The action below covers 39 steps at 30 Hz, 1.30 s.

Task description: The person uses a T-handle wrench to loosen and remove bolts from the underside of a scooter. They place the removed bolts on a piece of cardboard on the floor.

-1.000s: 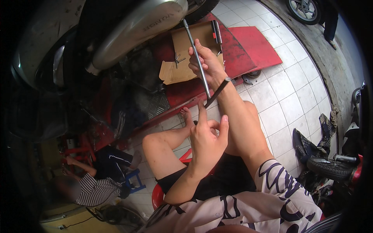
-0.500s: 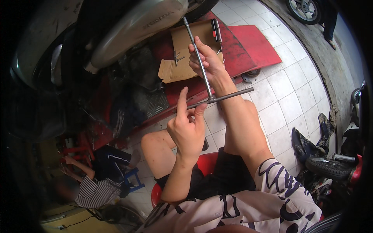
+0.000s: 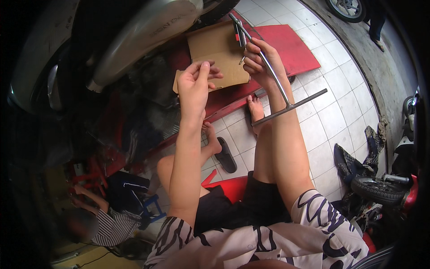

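Note:
My right hand (image 3: 265,62) is wrapped round the shaft of a steel T-handle wrench (image 3: 279,85). Its crossbar lies over my right forearm, and its far tip points up and away, to the right of the motorcycle's silver engine cover (image 3: 148,38). Over the opened cardboard box (image 3: 215,42) hovers my left hand (image 3: 192,85), open, with fingers loosely bent and apart and nothing visible in them. It covers the part of the cardboard where small bolts lay earlier.
The cardboard rests on a red lift platform (image 3: 286,49). A black sandal (image 3: 225,154) lies on the white tiles near my feet. At lower left sits another person in a striped shirt (image 3: 115,228). A wheel (image 3: 378,190) and dark cloth (image 3: 354,163) are at right.
The wrench has swung right, away from the engine cover, with my right hand. My left hand has left the crossbar and moved up and left over the cardboard.

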Motion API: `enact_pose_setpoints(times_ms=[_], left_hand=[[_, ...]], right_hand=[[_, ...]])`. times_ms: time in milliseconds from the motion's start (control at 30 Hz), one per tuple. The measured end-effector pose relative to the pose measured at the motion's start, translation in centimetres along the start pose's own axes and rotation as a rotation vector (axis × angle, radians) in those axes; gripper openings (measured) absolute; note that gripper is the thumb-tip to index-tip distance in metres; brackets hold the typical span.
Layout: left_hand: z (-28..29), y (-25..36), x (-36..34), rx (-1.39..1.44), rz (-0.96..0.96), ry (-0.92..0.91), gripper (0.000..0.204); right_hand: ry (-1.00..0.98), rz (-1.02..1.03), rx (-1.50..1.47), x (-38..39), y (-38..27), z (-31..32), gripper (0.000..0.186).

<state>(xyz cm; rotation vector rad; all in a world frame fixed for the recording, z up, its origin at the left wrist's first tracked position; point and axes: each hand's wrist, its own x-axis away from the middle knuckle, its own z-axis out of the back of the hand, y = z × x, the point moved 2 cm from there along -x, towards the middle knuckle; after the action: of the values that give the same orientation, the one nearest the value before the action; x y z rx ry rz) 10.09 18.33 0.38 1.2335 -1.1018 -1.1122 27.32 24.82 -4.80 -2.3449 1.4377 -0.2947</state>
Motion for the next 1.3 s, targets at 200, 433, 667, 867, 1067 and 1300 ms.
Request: enact_pose_setpoints(times_ms=[200,433,667,867,1067,1300], left_hand=[[-0.4,-1.2,-12.4,0.830,0.173,0.037,0.018],[-1.2,-0.8,-14.2,0.928,0.198,0.290,0.011],[0.2,-6.9,-8.8,0.079,0.055,0.160,0.010],[1.8,-7.8,-5.9,-1.129,-0.450,0.161,0.014],[1.3,-4.6,-0.9,-0.921,-0.586,0.226,0.018],[3.0,3.8,4.3,-0.857,-0.606,0.299,0.017]], right_hand=[[0.086,0.041,-0.166,-0.6,-0.9,1.4,0.036],[0.088,0.096,-0.035,-0.7,-1.8,1.0,0.037],[-0.038,0.020,0.091,-1.1,-0.5,-1.6,0.039],[-0.148,0.030,0.142,-1.8,0.0,-4.1,0.041],[-0.154,0.074,0.322,-2.3,-0.5,-7.8,0.043],[-0.190,0.081,0.293,-2.1,-1.3,-8.6,0.047]])
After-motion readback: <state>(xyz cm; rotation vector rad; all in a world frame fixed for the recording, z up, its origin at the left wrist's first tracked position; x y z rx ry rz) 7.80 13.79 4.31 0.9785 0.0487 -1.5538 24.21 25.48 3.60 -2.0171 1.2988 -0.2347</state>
